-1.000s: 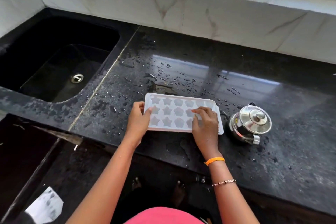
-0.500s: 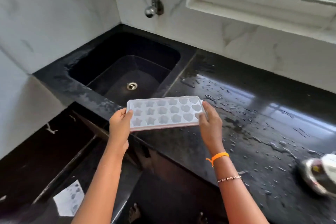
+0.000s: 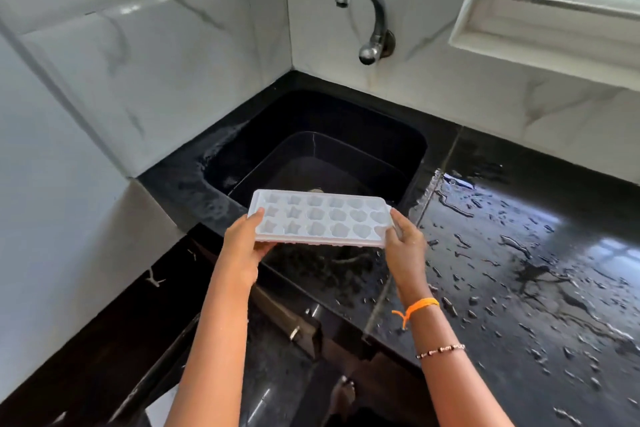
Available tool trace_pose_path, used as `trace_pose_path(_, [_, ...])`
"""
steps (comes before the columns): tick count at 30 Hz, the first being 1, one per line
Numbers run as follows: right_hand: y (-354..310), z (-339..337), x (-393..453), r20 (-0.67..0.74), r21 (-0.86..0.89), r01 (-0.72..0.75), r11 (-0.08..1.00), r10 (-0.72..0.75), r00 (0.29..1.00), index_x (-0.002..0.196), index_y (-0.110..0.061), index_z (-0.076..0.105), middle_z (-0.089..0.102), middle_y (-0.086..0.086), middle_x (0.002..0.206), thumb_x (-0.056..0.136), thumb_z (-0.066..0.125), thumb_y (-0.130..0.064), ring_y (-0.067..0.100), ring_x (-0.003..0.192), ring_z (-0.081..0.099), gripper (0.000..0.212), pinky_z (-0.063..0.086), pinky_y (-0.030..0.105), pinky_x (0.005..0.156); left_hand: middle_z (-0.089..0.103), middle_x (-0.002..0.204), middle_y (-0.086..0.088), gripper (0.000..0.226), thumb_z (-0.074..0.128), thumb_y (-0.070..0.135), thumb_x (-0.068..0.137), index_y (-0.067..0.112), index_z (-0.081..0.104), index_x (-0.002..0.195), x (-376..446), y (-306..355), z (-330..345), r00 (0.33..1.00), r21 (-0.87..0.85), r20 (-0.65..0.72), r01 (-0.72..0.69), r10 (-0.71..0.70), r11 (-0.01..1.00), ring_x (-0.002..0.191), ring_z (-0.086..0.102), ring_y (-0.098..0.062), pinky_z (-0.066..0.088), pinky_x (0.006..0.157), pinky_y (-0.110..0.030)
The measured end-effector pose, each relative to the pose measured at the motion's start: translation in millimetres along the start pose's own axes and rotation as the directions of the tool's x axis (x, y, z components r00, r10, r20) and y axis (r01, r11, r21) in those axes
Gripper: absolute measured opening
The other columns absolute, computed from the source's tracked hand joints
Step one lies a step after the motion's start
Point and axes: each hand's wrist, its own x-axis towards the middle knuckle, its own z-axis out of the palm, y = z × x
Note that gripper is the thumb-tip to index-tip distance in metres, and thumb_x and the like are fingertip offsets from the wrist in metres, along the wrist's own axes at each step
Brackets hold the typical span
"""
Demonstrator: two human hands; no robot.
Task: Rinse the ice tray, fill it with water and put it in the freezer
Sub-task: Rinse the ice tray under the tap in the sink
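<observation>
- White plastic ice tray [image 3: 320, 221] held level over the sink's [image 3: 412, 149] front edge.
- Left hand [image 3: 244, 250] clamps its 9 o'clock end, thumb on top.
- Right hand [image 3: 405, 248] pinches the 3 o'clock end.

Ice tray [image 3: 320, 222] between hands, seemingly above sink [image 3: 311, 152] front edge

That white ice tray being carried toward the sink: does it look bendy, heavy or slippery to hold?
The ice tray probably is stiff: held only at its short ends, it shows no sag. Likely light, since the left hand and right hand use just fingertips. The countertop is wet, so it may be slippery.
</observation>
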Motion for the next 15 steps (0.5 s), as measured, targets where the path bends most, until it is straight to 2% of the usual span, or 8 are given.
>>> trace_pose_path(2, [1.7, 13.0, 16.1, -0.012, 0.001, 0.0, 1.0, 0.0, 1.0, 0.133, -0.009, 0.049, 0.054, -0.001, 0.13, 0.09, 0.04, 0.0, 0.015, 0.124, 0.048, 0.045, 0.035, 0.034, 0.111, 0.064, 0.097, -0.007, 0.017, 0.05, 0.02, 0.097, 0.012, 0.055, 0.111, 19.4, 4.3, 4.0, 1.0, 0.007, 0.015, 0.026, -0.026, 1.0, 0.086, 0.062, -0.02, 0.052, 0.07, -0.036])
trace_pose_path(4, [-0.5, 23.3, 33.1, -0.009, 0.02, 0.015, 1.0, -0.014, 1.0, 0.131, -0.012, 0.052, 0.054, -0.008, 0.119, 0.089, 0.039, 0.001, 0.012, 0.118, 0.051, 0.046, 0.037, 0.027, 0.106, 0.064, 0.1, -0.008, 0.018, 0.046, 0.021, 0.098, 0.014, 0.054, 0.113, 37.5, 10.1, 11.2, 0.999, -0.005, 0.028, 0.044, -0.043, 0.999, 0.087, 0.063, -0.023, 0.053, 0.072, -0.041])
trace_pose_path(7, [-10.6, 35.1, 58.0, -0.003, 0.036, -0.002, 0.999, 0.002, 1.0, 0.131, -0.013, 0.052, 0.052, -0.011, 0.116, 0.09, 0.038, 0.001, 0.007, 0.112, 0.048, 0.045, 0.036, 0.022, 0.1, 0.064, 0.104, -0.009, 0.022, 0.043, 0.021, 0.1, 0.015, 0.053, 0.118, 62.9, 20.7, 23.9, 0.999, -0.001, 0.046, 0.023, -0.023, 1.0, 0.09, 0.064, -0.024, 0.053, 0.071, -0.04])
trace_pose_path(10, [-14.9, 42.4, 81.1, 0.03, -0.004, 0.028, 1.0, -0.028, 0.999, 0.13, -0.015, 0.053, 0.058, -0.006, 0.12, 0.09, 0.038, 0.0, 0.009, 0.111, 0.053, 0.045, 0.041, 0.025, 0.099, 0.064, 0.106, -0.008, 0.026, 0.043, 0.021, 0.1, 0.014, 0.052, 0.123, 86.5, 29.4, 35.7, 0.999, -0.004, 0.039, -0.021, 0.021, 1.0, 0.092, 0.063, -0.022, 0.053, 0.069, -0.038])
trace_pose_path(11, [-15.2, 42.7, 88.4, 0.04, -0.029, 0.019, 0.999, -0.018, 0.999, 0.13, -0.014, 0.053, 0.059, -0.002, 0.12, 0.091, 0.038, -0.002, 0.007, 0.104, 0.055, 0.044, 0.045, 0.023, 0.092, 0.064, 0.106, -0.007, 0.027, 0.043, 0.022, 0.1, 0.014, 0.052, 0.124, 92.9, 31.1, 39.3, 0.999, -0.003, 0.035, -0.035, 0.036, 0.999, 0.093, 0.063, -0.022, 0.053, 0.068, -0.037])
trace_pose_path(13, [-16.7, 43.2, 102.4, 0.07, -0.07, 0.014, 0.997, -0.009, 0.998, 0.129, -0.012, 0.054, 0.064, 0.003, 0.104, 0.092, 0.038, -0.003, -0.003, 0.07, 0.051, 0.041, 0.042, 0.013, 0.063, 0.063, 0.106, -0.006, 0.03, 0.043, 0.022, 0.1, 0.014, 0.05, 0.128, 106.4, 34.4, 47.0, 0.998, 0.006, 0.026, -0.05, 0.049, 0.999, 0.093, 0.063, -0.022, 0.052, 0.067, -0.036])
trace_pose_path(14, [-16.9, 42.7, 107.1, 0.082, -0.098, 0.028, 0.995, -0.02, 0.996, 0.127, -0.011, 0.056, 0.063, 0.001, 0.095, 0.093, 0.038, -0.003, -0.002, 0.06, 0.046, 0.039, 0.037, 0.011, 0.057, 0.063, 0.108, -0.006, 0.031, 0.043, 0.023, 0.1, 0.015, 0.05, 0.129, 111.5, 35.1, 49.5, 0.998, 0.008, 0.025, -0.056, 0.055, 0.998, 0.094, 0.063, -0.022, 0.053, 0.067, -0.036])
trace_pose_path(15, [-19.5, 43.8, 115.0, 0.085, -0.128, 0.037, 0.991, -0.026, 0.996, 0.126, -0.011, 0.057, 0.063, -0.002, 0.094, 0.093, 0.039, -0.003, -0.001, 0.062, 0.048, 0.038, 0.038, 0.012, 0.059, 0.062, 0.111, -0.006, 0.031, 0.043, 0.023, 0.1, 0.016, 0.049, 0.13, 119.3, 38.1, 53.3, 0.998, 0.011, 0.032, -0.061, 0.061, 0.998, 0.096, 0.063, -0.022, 0.053, 0.066, -0.035])
